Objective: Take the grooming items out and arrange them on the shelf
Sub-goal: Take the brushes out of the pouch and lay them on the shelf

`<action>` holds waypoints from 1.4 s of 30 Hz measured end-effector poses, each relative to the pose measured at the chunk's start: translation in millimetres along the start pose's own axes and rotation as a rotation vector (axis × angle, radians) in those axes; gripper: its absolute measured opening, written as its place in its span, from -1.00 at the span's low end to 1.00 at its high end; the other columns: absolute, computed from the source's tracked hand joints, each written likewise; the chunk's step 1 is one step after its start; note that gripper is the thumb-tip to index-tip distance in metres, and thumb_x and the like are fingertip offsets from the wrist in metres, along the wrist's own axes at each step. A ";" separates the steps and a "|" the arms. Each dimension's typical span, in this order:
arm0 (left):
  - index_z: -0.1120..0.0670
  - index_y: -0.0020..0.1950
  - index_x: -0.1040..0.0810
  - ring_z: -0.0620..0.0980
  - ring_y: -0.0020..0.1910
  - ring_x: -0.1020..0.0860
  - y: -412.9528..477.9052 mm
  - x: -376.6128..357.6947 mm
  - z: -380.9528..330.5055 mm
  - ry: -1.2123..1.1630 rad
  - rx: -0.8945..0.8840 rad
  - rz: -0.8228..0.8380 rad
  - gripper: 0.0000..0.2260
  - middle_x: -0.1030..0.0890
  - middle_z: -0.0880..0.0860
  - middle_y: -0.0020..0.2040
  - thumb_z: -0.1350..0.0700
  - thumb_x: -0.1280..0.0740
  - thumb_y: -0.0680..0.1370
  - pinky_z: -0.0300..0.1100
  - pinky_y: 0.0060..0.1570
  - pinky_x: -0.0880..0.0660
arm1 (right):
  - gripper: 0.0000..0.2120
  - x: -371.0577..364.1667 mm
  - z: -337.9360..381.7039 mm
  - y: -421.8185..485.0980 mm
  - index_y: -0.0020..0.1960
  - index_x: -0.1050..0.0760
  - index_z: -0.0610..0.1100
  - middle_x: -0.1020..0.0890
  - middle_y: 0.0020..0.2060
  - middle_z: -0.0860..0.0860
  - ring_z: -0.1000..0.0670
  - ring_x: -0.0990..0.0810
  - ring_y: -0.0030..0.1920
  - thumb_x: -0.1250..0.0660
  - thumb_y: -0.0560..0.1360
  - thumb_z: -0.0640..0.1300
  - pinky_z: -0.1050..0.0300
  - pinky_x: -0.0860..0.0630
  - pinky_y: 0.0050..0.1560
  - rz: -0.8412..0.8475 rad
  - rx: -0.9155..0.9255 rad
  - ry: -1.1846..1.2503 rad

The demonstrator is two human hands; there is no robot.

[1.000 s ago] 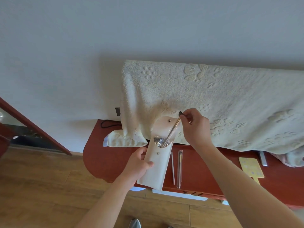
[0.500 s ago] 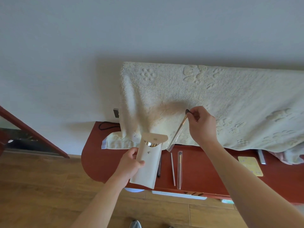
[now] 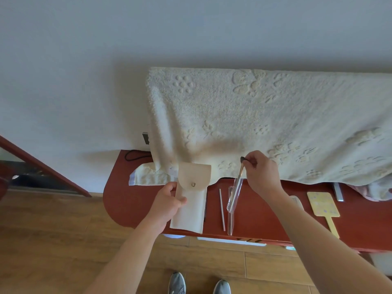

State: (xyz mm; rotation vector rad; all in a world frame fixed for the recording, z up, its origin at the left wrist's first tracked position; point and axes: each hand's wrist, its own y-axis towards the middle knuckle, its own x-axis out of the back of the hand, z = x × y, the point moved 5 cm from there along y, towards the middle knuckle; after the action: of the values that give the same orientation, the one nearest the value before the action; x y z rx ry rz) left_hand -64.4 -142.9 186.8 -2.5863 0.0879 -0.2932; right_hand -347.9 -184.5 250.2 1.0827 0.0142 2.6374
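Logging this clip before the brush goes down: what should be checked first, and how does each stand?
1. Right hand pinches brush at its top: ok.
2. Left hand holds pouch: ok.
3. Pouch emptied: cannot tell, flap is down.
4. Brush tip clear of sleeved tool on shelf: not ok, it overlaps it.
5. Bare shelf right of that tool: ok.
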 end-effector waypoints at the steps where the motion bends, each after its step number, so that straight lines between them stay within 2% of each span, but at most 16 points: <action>1: 0.00 0.17 -0.54 -0.03 0.02 -0.65 0.7 -1.9 2.0 -0.006 0.008 0.007 -0.68 -0.68 -0.02 0.03 0.31 -0.40 0.49 -0.08 0.04 -0.58 | -0.95 -2.3 -7.7 -1.5 -0.12 -0.52 -0.11 -0.59 -0.35 0.07 0.10 -0.53 -0.34 -0.32 0.53 -0.19 0.22 -0.44 -0.34 0.021 -0.022 -0.010; 3: 0.03 0.19 -0.53 0.00 0.03 -0.65 1.7 -5.1 6.2 -0.026 0.022 0.029 -0.68 -0.68 0.00 0.04 0.31 -0.40 0.50 -0.05 0.05 -0.57 | -0.95 -5.7 -18.5 -4.8 -0.10 -0.52 -0.11 -0.59 -0.33 0.11 0.15 -0.53 -0.32 -0.31 0.54 -0.19 0.30 -0.40 -0.35 0.053 -0.059 -0.020; 5: 0.06 0.22 -0.51 0.02 0.03 -0.66 2.9 -10.7 10.4 -0.062 0.044 0.054 -0.67 -0.68 0.03 0.06 0.31 -0.39 0.50 -0.04 0.04 -0.57 | -0.95 -8.2 -28.1 -7.3 -0.09 -0.52 -0.11 -0.58 -0.32 0.13 0.15 -0.54 -0.30 -0.31 0.54 -0.18 0.29 -0.41 -0.34 0.076 -0.092 -0.010; 9: 0.10 0.26 -0.48 0.13 0.06 -0.66 3.7 -22.1 14.1 -0.188 0.087 0.099 -0.63 -0.68 0.11 0.08 0.35 -0.34 0.49 0.16 0.14 -0.55 | -0.96 -10.1 -40.8 -11.8 -0.08 -0.51 -0.10 -0.58 -0.30 0.14 0.15 -0.53 -0.28 -0.30 0.55 -0.17 0.25 -0.42 -0.34 0.109 -0.124 -0.021; 13: 0.11 0.29 -0.50 0.23 0.14 -0.62 4.9 -31.9 12.1 -0.338 0.067 0.178 -0.49 -0.65 0.18 0.15 0.27 -0.39 0.34 0.30 0.22 -0.48 | -0.97 -9.0 -48.8 -13.0 -0.07 -0.50 -0.07 -0.55 -0.29 0.16 0.19 -0.51 -0.28 -0.30 0.55 -0.15 0.31 -0.35 -0.36 0.137 -0.132 -0.047; 15: 0.07 0.29 -0.52 0.18 0.19 -0.60 5.3 -34.6 8.5 -0.364 0.038 0.179 -0.50 -0.66 0.12 0.17 0.11 -0.48 0.35 0.28 0.27 -0.45 | -0.97 -8.6 -51.4 -12.8 -0.06 -0.50 -0.06 -0.55 -0.28 0.17 0.20 -0.51 -0.28 -0.30 0.55 -0.14 0.32 -0.33 -0.37 0.152 -0.133 -0.064; 17: 0.00 0.27 -0.55 0.05 0.20 -0.61 5.9 -34.8 4.1 -0.338 0.011 0.114 -0.50 -0.68 0.02 0.15 -0.08 -0.52 0.36 0.17 0.30 -0.44 | -0.97 -8.7 -53.9 -12.3 -0.06 -0.50 -0.05 -0.56 -0.28 0.16 0.18 -0.52 -0.28 -0.30 0.56 -0.14 0.30 -0.34 -0.37 0.165 -0.131 -0.074; 19: -0.03 0.22 -0.57 -0.04 0.14 -0.63 6.9 -33.1 0.0 -0.277 -0.023 0.025 -0.54 -0.69 -0.06 0.09 -0.14 -0.50 0.38 0.07 0.29 -0.46 | -0.96 -9.5 -56.0 -11.6 -0.07 -0.50 -0.05 -0.58 -0.28 0.14 0.14 -0.53 -0.29 -0.30 0.55 -0.14 0.27 -0.38 -0.36 0.178 -0.128 -0.079; 22: -0.05 0.14 -0.58 -0.07 0.10 -0.63 9.5 -29.5 -1.9 -0.226 -0.052 -0.075 -0.70 -0.70 -0.11 0.03 -0.08 -0.48 0.46 -0.03 0.21 -0.51 | -0.97 -11.8 -58.4 -10.9 -0.06 -0.50 -0.06 -0.59 -0.27 0.10 0.09 -0.55 -0.30 -0.29 0.56 -0.14 0.24 -0.42 -0.36 0.200 -0.123 -0.094; 26: -0.05 0.08 -0.61 -0.04 0.07 -0.64 13.1 -26.2 1.3 -0.240 -0.050 -0.133 -0.79 -0.70 -0.08 -0.01 0.00 -0.47 0.47 0.05 0.23 -0.50 | -0.97 -15.0 -63.6 -10.2 -0.05 -0.50 -0.07 -0.58 -0.28 0.11 0.09 -0.55 -0.29 -0.30 0.56 -0.13 0.22 -0.46 -0.33 0.215 -0.128 -0.101; 29: -0.04 0.05 -0.63 -0.02 0.07 -0.63 15.7 -23.7 6.1 -0.240 -0.046 -0.144 -0.80 -0.70 -0.07 -0.02 0.00 -0.47 0.45 0.09 0.25 -0.49 | -0.97 -19.5 -69.7 -9.3 -0.05 -0.51 -0.06 -0.60 -0.27 0.08 0.05 -0.57 -0.29 -0.29 0.55 -0.13 0.12 -0.51 -0.28 0.233 -0.147 -0.110; 35: -0.09 0.13 -0.60 -0.05 0.10 -0.63 19.1 -24.5 13.5 -0.266 -0.017 -0.112 -0.64 -0.70 -0.10 0.03 -0.16 -0.49 0.39 0.08 0.26 -0.48 | -0.97 -30.9 -79.8 -9.9 -0.04 -0.51 -0.05 -0.61 -0.25 0.07 0.09 -0.56 -0.26 -0.29 0.54 -0.15 0.16 -0.50 -0.27 0.273 -0.163 -0.120; 37: -0.09 0.12 -0.62 -0.05 0.09 -0.63 19.9 -23.4 16.5 -0.260 0.003 -0.130 -0.68 -0.70 -0.10 0.01 -0.17 -0.48 0.42 0.07 0.25 -0.49 | -0.96 -33.8 -81.5 -10.5 -0.04 -0.51 -0.05 -0.61 -0.25 0.06 0.09 -0.56 -0.26 -0.29 0.54 -0.15 0.16 -0.50 -0.27 0.282 -0.167 -0.118; 42: -0.07 0.06 -0.64 -0.01 0.05 -0.64 21.3 -22.2 18.9 -0.221 0.014 -0.170 -0.81 -0.70 -0.08 -0.04 -0.04 -0.47 0.47 0.11 0.21 -0.52 | -0.96 -36.4 -82.5 -8.9 -0.03 -0.51 -0.05 -0.59 -0.26 0.09 0.08 -0.56 -0.25 -0.29 0.54 -0.15 0.16 -0.49 -0.25 0.289 -0.169 -0.125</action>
State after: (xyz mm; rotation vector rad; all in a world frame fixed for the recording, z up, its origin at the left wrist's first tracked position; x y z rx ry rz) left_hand -81.9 -149.0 155.8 -2.5978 -0.2129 -0.0665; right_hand -377.9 -177.5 164.9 1.2698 -0.4126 2.7485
